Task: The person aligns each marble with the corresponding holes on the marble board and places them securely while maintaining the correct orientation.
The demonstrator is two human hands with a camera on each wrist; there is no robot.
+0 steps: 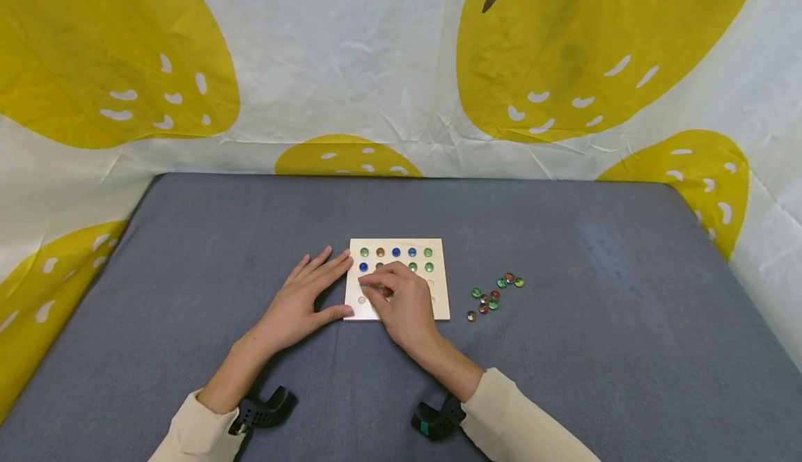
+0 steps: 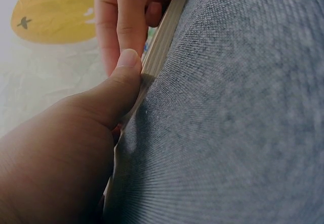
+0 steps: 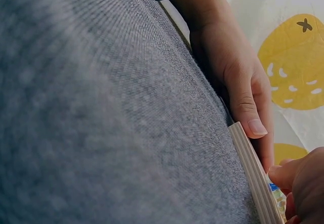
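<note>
A square wooden board [image 1: 438, 309] with rows of small round hollows lay near the middle of a grey cloth-covered table [image 1: 595, 351]. Its far row held five glass marbles [image 1: 396, 252]: green, brown, blue, blue and green from left to right. The second row held a blue marble at its left end and two green ones toward the right, with another partly hidden behind the fingers. One bare hollow showed at the near left, and others at the right edge.

The left hand [image 1: 299, 303] lay flat on the cloth against the board's left edge, its fingers straight and touching that edge and its thumb pressed to the near left corner; it gripped nothing. The left wrist view showed the thumb [image 2: 124, 74] against the board's layered side.

The right hand [image 1: 404, 303] rested over the near middle of the board, its fingers bent down to the third row. Whether they pinched a marble could not be told.

A loose cluster of marbles [image 1: 493, 295], green and red with one darker, lay on the cloth just right of the board. Behind the table hung a white sheet [image 1: 376, 51] printed with yellow shapes. No writing could be read anywhere.
</note>
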